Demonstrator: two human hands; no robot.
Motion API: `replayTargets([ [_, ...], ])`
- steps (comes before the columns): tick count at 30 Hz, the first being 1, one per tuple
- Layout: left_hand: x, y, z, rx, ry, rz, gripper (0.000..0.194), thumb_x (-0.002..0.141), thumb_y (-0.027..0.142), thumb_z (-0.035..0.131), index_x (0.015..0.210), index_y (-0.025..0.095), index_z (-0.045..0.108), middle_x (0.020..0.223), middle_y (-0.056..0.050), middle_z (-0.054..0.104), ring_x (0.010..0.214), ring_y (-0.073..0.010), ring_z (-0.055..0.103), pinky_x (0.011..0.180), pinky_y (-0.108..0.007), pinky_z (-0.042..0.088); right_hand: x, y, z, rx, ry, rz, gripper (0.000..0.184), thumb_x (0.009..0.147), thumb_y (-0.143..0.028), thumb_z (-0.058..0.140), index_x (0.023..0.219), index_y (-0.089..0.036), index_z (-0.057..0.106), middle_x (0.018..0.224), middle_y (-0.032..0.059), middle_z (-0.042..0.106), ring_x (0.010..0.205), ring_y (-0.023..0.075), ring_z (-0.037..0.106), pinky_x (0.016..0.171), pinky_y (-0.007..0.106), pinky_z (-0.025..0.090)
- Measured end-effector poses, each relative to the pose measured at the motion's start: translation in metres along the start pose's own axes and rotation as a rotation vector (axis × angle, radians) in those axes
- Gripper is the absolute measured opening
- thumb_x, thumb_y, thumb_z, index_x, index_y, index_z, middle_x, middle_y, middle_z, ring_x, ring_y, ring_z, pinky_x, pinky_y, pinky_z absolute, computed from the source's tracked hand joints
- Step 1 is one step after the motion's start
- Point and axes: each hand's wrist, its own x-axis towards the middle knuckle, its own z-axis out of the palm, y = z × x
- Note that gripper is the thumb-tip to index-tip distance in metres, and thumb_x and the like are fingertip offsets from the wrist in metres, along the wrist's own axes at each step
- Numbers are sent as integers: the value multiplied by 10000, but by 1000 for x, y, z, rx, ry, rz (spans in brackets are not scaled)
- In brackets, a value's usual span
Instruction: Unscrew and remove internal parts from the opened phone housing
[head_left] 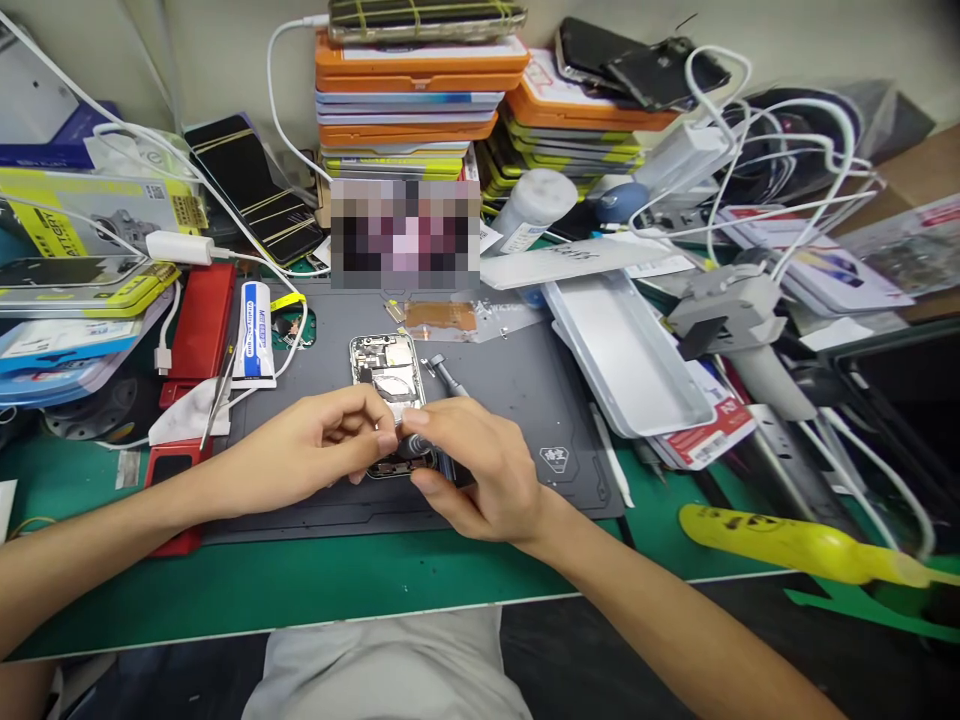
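An opened smartphone (pixel 384 358) lies on the dark grey work mat (pixel 300 510), its inner parts showing. Over its lower half, my left hand (pixel 330 440) has thumb and forefinger pressed together; whatever may be between them is too small to make out. My right hand (pixel 484 460) curls around a dark screwdriver (pixel 414 446), which shows between the two hands and is partly hidden by the fingers. Right of the phone, a second grey screwdriver (pixel 448 377) rests on the mat. The fingers of both hands nearly meet above the phone.
A brown flex sheet (pixel 440 316) and small parts lie beyond the phone. Left stand a white-blue tube (pixel 256 332), tweezers (pixel 217 398) and a red case (pixel 196 330). A white tray (pixel 634 350) sits right. Stacked boxes (pixel 420 75) and cables line the back.
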Motion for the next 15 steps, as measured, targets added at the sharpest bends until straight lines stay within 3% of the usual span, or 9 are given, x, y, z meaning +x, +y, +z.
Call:
replayTargets([
  [5, -1, 1, -2, 89, 34, -30, 389, 1091, 516, 526, 880, 195, 585, 692, 57, 549, 608, -91, 472, 576, -217, 382, 2, 0, -2, 27, -8, 19, 618, 985, -76, 522, 1593, -160, 454, 901, 47, 787, 854, 207, 741, 750, 325, 640],
  [9, -2, 3, -3, 129, 108, -10, 471, 1096, 504, 478, 733, 205, 450, 608, 70, 439, 533, -82, 384, 507, -226, 324, 2, -1, -2, -3, -14, 30, 574, 1002, -116, 540, 1570, -171, 476, 905, 45, 795, 823, 207, 736, 732, 329, 641],
  [12, -2, 4, -3, 99, 142, 12, 466, 1093, 490, 486, 725, 208, 440, 606, 72, 425, 528, -80, 369, 498, -224, 324, 1, -1, -1, -34, -19, 45, 548, 1011, -170, 593, 1549, -178, 487, 940, 56, 806, 806, 206, 736, 731, 330, 646],
  [15, -1, 3, -3, 17, 136, 12, 430, 1098, 496, 495, 778, 211, 465, 620, 77, 426, 536, -82, 370, 502, -216, 334, 1, -2, -1, -53, -16, 55, 572, 975, -116, 637, 1528, -172, 499, 925, 50, 803, 827, 202, 738, 767, 321, 648],
])
